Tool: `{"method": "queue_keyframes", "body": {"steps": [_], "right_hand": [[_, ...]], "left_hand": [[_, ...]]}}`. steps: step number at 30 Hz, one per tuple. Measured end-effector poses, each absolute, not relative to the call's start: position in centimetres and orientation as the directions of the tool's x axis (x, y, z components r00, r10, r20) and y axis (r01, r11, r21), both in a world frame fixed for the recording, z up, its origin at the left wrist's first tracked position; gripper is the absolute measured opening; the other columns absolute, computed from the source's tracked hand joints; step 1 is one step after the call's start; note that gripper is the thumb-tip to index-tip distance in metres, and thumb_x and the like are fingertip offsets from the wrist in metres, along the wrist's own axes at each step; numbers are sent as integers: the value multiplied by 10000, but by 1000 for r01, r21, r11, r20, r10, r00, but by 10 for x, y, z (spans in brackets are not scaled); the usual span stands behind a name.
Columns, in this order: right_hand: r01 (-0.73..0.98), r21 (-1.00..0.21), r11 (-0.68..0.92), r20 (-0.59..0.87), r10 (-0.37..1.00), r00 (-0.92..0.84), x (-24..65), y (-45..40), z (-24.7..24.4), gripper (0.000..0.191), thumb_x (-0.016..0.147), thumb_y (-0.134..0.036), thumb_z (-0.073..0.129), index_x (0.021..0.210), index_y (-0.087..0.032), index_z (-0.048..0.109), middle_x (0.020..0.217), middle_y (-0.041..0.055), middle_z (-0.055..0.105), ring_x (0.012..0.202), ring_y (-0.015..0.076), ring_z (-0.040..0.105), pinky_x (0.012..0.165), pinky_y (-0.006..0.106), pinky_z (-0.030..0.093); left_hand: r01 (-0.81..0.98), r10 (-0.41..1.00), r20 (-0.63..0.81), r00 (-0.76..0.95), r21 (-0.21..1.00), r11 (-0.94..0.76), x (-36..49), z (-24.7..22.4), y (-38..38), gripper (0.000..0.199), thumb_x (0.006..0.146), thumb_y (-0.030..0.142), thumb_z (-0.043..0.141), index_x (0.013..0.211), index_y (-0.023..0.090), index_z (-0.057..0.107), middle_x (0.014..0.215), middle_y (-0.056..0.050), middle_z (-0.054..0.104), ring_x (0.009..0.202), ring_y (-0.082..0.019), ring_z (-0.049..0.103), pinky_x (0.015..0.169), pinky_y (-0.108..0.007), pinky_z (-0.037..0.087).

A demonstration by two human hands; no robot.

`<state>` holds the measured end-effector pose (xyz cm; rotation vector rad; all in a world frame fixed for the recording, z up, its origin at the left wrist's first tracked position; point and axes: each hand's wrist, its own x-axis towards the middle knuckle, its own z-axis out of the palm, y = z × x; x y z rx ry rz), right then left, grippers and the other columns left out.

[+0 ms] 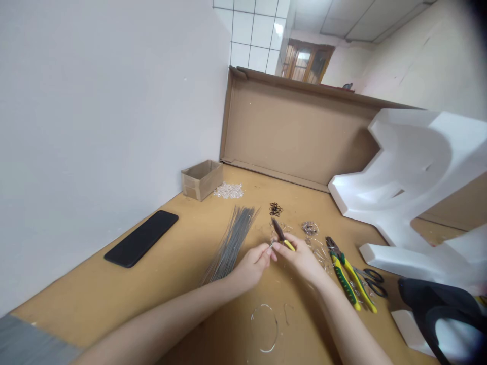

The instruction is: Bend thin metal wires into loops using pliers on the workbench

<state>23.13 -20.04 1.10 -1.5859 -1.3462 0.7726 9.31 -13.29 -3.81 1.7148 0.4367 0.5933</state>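
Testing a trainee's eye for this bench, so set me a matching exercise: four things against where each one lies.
Things:
1. Black phone
2. Small cardboard box
3. Yellow-and-green pliers
4. Bundle of grey wires

Places:
A. Right of the right hand, beside the scissors
B. Left of the left hand
C. In the far corner, beside a heap of clear pieces
D. Flat along the white wall

Pairs: 1-D, 2-C, 3-A, 4-B

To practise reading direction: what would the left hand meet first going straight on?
Probably the right hand, holding small yellow-handled pliers, just past the left hand; depth is unclear.
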Motion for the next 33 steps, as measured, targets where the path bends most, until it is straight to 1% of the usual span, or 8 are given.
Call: {"method": "queue_keyframes", "body": {"steps": [2,8,13,19,21,25,30,33], "right_hand": [[431,-902,-29,90,963,253,239,-203,17,273,774,-392,519,930,-172,563,673,-9,557,654,139,518,639,248,396],[570,-819,-62,64,978,197,252,-206,22,259,785,-379,497,910,-174,593,908,44,617,861,193,543,786,293,386],[620,-782,-66,6,994,113,246,-202,17,261,792,-378,473,891,-171,597,856,33,620,815,191,547,749,297,405],[503,-861,-73,-40,996,77,246,-205,18,297,794,-362,487,994,-172,596,899,40,628,838,189,556,793,324,408],[479,-875,-74,-45,996,71,246,-206,19,304,792,-356,495,1021,-180,592,946,45,629,894,199,553,835,341,395],[532,-846,-47,-11,998,69,246,-206,21,283,789,-358,497,981,-179,604,965,51,634,962,218,539,861,347,384],[675,-736,-60,26,993,116,247,-206,21,270,788,-322,488,974,-174,616,893,56,640,861,215,562,784,325,419],[729,-680,-74,50,988,147,246,-207,19,271,782,-289,482,995,-193,620,881,49,638,811,205,563,752,312,420]], "left_hand": [[-20,576,139,806,978,-207,91,-34,-127,323,866,377,296,769,149,503,555,50,355,501,-80,319,503,-208,265],[-68,533,85,842,996,-52,87,-22,-114,321,857,407,310,811,148,494,517,68,294,448,-68,240,448,-193,216],[-114,476,93,875,993,17,82,-16,-110,297,864,390,323,892,150,497,536,64,316,453,-63,247,439,-186,213],[-119,409,77,909,990,79,80,-15,-110,264,859,403,352,843,161,459,526,72,308,434,-52,221,421,-184,185],[-116,398,70,915,989,94,80,-16,-110,262,859,408,350,857,164,447,518,77,299,431,-54,214,417,-186,180],[-100,378,70,923,993,59,80,-14,-110,268,858,407,351,897,159,443,521,78,304,439,-58,230,429,-196,190],[-27,461,87,883,990,-135,79,-10,-113,328,857,416,344,981,149,488,548,60,308,483,-78,271,474,-212,229],[7,473,78,878,985,-175,79,-11,-116,357,861,417,322,1028,151,492,550,54,305,486,-89,275,474,-218,231]]}}
